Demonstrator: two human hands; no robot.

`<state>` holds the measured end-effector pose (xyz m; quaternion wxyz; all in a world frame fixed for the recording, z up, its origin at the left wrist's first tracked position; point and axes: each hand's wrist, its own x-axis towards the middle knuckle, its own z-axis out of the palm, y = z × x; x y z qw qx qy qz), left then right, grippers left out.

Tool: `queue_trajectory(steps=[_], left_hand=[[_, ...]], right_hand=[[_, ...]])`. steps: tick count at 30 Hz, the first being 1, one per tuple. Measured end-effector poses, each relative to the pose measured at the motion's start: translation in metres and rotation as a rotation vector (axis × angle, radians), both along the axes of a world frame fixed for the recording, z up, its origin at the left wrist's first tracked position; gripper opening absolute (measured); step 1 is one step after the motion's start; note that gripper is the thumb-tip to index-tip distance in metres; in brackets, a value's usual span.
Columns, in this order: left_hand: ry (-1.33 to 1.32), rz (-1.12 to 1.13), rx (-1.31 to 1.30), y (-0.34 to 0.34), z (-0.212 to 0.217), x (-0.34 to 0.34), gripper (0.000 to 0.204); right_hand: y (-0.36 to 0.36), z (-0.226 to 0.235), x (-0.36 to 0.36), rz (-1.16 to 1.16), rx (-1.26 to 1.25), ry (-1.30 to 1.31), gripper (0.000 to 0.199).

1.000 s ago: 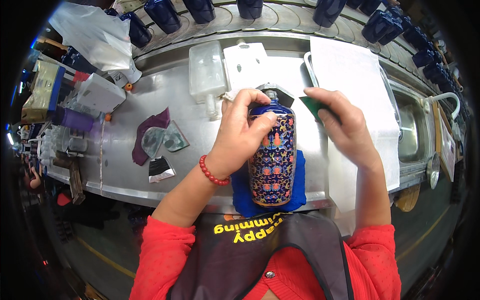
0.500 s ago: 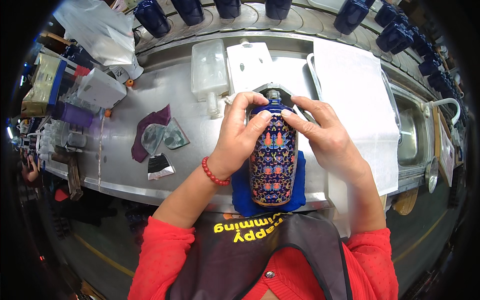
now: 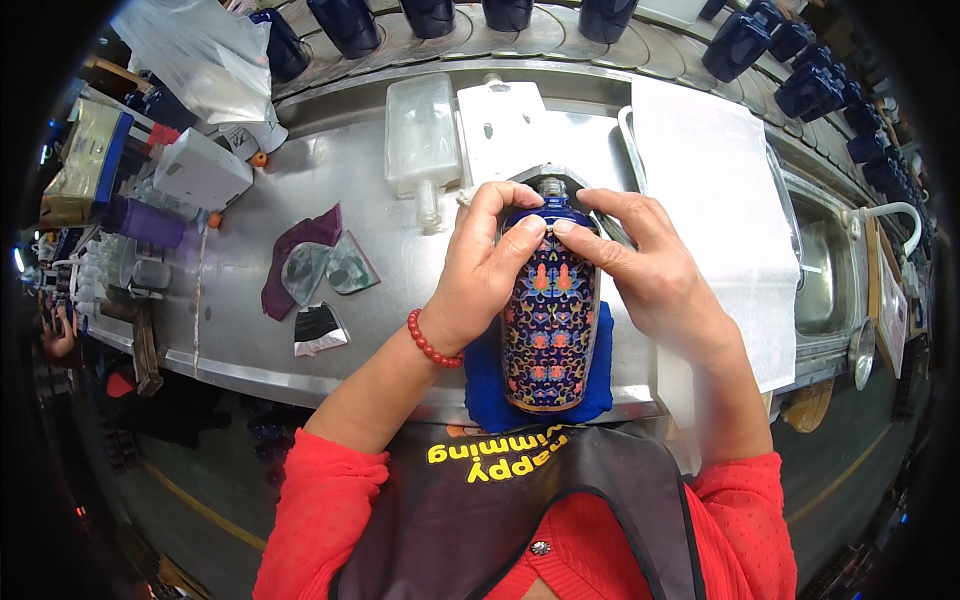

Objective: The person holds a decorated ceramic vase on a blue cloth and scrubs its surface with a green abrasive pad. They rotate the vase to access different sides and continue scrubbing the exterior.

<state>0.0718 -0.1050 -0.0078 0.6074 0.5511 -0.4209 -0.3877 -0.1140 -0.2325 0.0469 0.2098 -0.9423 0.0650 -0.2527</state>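
A dark blue bottle [image 3: 551, 325] with a colourful floral pattern lies in front of me on a blue cloth [image 3: 482, 385] at the metal table's near edge. My left hand [image 3: 478, 272] grips its shoulder, thumb and fingers curled over the top. My right hand [image 3: 645, 270] holds the other side, fingertips meeting my left thumb just below the bottle's neck. A red bead bracelet [image 3: 428, 342] sits on my left wrist.
A clear empty bottle [image 3: 423, 145] and a white tray [image 3: 505, 125] lie behind the hands. White cloth [image 3: 715, 190] covers a tray on the right, next to a sink [image 3: 825, 275]. Foil scraps and a maroon rag [image 3: 300, 260] lie left. Dark blue bottles [image 3: 345, 22] line the far conveyor.
My right hand has put down a green item and come onto the bottle's shoulder beside my left hand. The bottle stays on the blue cloth.
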Motion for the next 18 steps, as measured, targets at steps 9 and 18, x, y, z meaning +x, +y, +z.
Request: queue_trajectory(steps=[9,18], left_hand=[[-0.038,0.002,0.027,-0.0001,0.0008,0.0002,0.028],[-0.093,0.014,-0.005,-0.0009,-0.0019,0.0003,0.029]], right_hand=[[-0.0013,-0.0008,0.0002,-0.007,-0.029,-0.024,0.056],[0.0027,-0.0004,-0.0006,-0.042,-0.056,-0.005,0.057]])
